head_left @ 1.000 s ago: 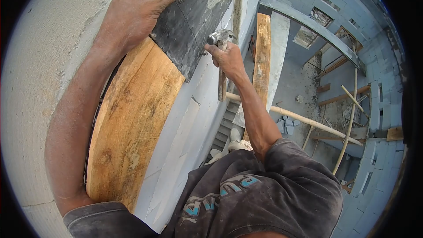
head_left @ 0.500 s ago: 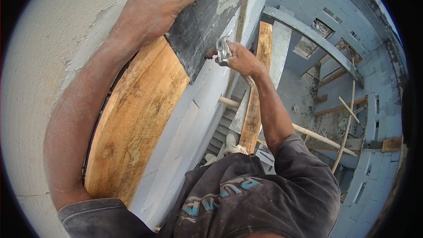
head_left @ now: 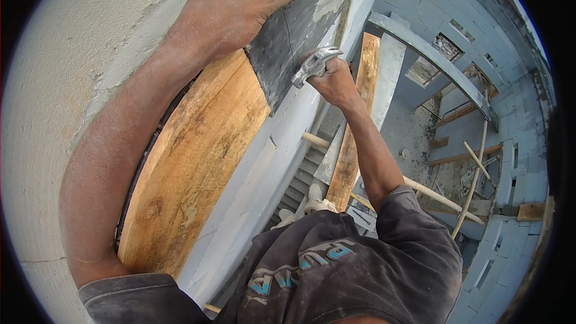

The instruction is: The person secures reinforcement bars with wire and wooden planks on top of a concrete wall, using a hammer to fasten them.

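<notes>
My left hand [head_left: 231, 12] is closed in a pinch at the upper edge of a dark board [head_left: 285, 39]. What its fingertips hold is hidden; a thin wire [head_left: 288, 27] hangs beside the thumb, down the board's face. My right hand [head_left: 336, 81] grips a claw hammer, its metal head [head_left: 316, 66] raised in front of the dark board's lower edge. The hammer's handle is mostly hidden by the hand. Below the dark board lies a curved-looking wooden plank [head_left: 195, 162], alongside my left forearm.
A rough plastered wall [head_left: 72, 54] runs along the left. Under me are a narrow plank [head_left: 351, 150] and bamboo poles [head_left: 441, 197]. Far below on the right is a floor [head_left: 399, 126] between grey block walls [head_left: 420, 0]. A beam [head_left: 432, 54] crosses there.
The hammer head has turned and risen slightly to the right with my right hand. My left hand keeps its pinch at the board, while the whole view has shifted a little.
</notes>
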Available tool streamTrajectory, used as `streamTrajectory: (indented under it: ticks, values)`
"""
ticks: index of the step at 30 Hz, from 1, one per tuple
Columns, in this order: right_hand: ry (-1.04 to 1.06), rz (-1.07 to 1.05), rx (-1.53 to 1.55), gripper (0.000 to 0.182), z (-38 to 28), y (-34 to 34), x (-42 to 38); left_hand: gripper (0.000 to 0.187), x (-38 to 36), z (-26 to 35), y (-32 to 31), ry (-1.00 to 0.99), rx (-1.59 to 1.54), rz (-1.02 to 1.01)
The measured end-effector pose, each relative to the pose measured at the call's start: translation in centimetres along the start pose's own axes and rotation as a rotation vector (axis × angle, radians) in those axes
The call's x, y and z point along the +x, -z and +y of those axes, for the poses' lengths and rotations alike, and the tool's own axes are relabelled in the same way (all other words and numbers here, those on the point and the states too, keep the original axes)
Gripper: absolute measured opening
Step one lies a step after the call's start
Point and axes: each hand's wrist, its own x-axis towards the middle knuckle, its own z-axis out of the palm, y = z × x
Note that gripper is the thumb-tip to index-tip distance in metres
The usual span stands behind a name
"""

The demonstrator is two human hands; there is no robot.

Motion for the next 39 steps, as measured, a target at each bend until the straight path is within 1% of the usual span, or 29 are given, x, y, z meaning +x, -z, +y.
streamTrajectory:
  ticks: [2,3,5,9,12,14,15,17,18,21,23,25,27,29,30,32,33,35,36,37,39]
  values:
    - [-0.134,-0.062,0.011,0.023,-0.4,0.3,0.3,0.022,0.0,1.2,-0.2,0.091,0.024,0.012]
    - [-0.138,-0.082,0.070,0.023,-0.5,0.6,0.3,0.021,0.0,1.4,-0.3,0.135,0.036,0.017]
    - [-0.144,-0.120,0.187,0.025,-0.8,1.0,0.4,0.021,0.0,1.3,-0.3,0.131,0.022,0.020]
    - [-0.220,-0.187,0.271,0.030,-1.7,1.1,-0.2,0.020,0.0,1.3,-0.3,0.142,0.013,0.021]
    - [-0.251,-0.205,0.333,0.034,-1.7,1.2,-0.4,0.019,0.9,-0.8,-0.7,0.079,-0.001,0.032]
    - [-0.250,-0.200,0.355,0.036,-1.9,1.8,-0.8,0.029,0.9,-3.1,-1.1,-0.047,0.121,0.054]
    - [-0.251,-0.123,0.390,0.037,-1.9,2.1,-1.2,0.035,1.0,-3.8,-1.3,-0.112,0.181,0.065]
    - [-0.251,0.019,0.462,0.040,-1.7,2.3,-2.4,0.034,0.9,-3.7,-1.5,-0.141,0.216,0.094]
    - [-0.232,0.128,0.508,0.039,-1.3,2.4,-3.0,0.034,0.8,-3.7,-1.6,-0.151,0.235,0.110]
    - [-0.387,0.393,0.603,0.039,2.0,2.6,-5.8,0.033,0.7,-3.9,-1.5,-0.207,0.239,0.145]
    - [-0.517,0.451,0.462,0.033,7.1,1.7,-9.7,0.039,0.7,-3.6,-1.3,-0.176,0.240,0.108]
    - [-0.825,0.429,0.375,0.029,8.0,-0.1,-14.6,0.044,0.6,-3.4,-1.3,-0.177,0.246,0.107]
    - [-1.068,0.368,0.113,0.024,9.9,-3.8,-20.2,0.047,0.5,-3.7,-1.7,-0.213,0.259,0.136]
    - [-1.279,0.238,0.556,0.023,10.0,-5.7,-24.2,0.048,0.7,-4.0,-1.7,-0.227,0.251,0.123]
    - [-1.207,0.238,0.572,0.024,10.0,-6.0,-24.5,0.049,0.7,-4.1,-1.7,-0.230,0.249,0.113]
    - [-1.073,0.235,0.603,0.029,5.5,-4.6,-23.1,0.050,0.7,-4.0,-1.5,-0.183,0.322,0.076]
    - [-0.942,0.250,0.635,0.035,3.4,-3.5,-22.3,0.051,0.6,-4.0,-1.4,-0.156,0.357,0.057]
    - [-0.683,0.291,0.703,0.047,-0.3,-2.4,-20.8,0.050,0.7,-3.8,-1.2,-0.067,0.315,-0.036]
    - [-0.673,0.270,0.704,0.050,-1.4,-3.2,-21.7,0.049,0.9,-3.6,-1.0,-0.031,0.297,-0.080]
    - [-0.738,0.251,0.707,0.046,-1.8,-5.0,-23.4,0.049,0.9,-3.5,-1.1,-0.045,0.294,-0.076]
    - [-0.606,0.361,0.138,0.044,1.5,-11.1,-28.7,0.049,0.8,-3.4,-1.2,-0.075,0.277,-0.055]
